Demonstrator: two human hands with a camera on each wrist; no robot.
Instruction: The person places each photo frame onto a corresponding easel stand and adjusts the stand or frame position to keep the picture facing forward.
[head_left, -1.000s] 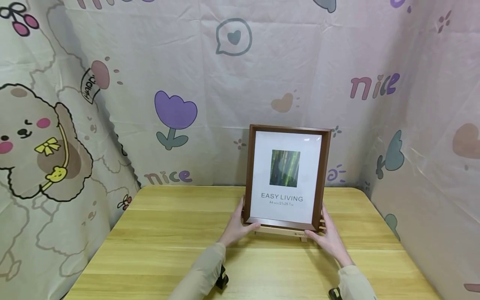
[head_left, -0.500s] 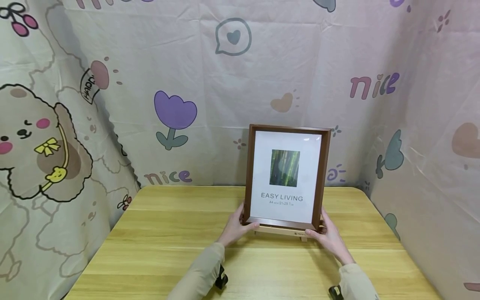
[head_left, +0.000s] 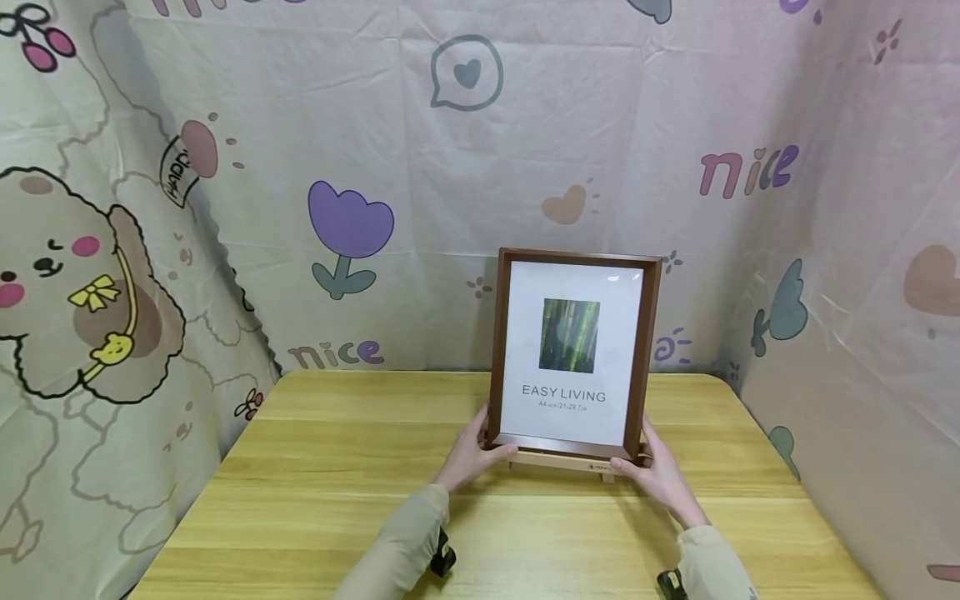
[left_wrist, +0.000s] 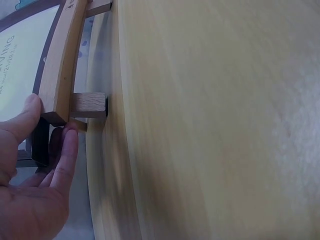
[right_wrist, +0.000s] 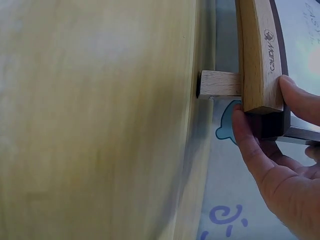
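A brown picture frame [head_left: 573,346] with a white "EASY LIVING" insert and a small bamboo picture leans back slightly, upright on a light wooden tabletop easel [head_left: 558,461]. At its lower left corner my left hand [head_left: 468,458] grips the frame, thumb in front and fingers behind. My right hand [head_left: 660,479] holds the lower right corner in the same way. In the left wrist view, the thumb lies by the end of the easel's ledge [left_wrist: 62,65], fingertips just below it. The right wrist view shows the ledge's printed logo and a square easel foot [right_wrist: 220,84].
The easel stands on a light wood-grain table [head_left: 337,483], toward its back edge. A printed cloth [head_left: 450,183] hangs behind the table and along both sides. A black wrist device [head_left: 442,556] is strapped under the left sleeve, with another [head_left: 671,583] at the right.
Both hands stay at the frame's lower corners; the left one has shifted very slightly down. The frame and easel look unmoved.
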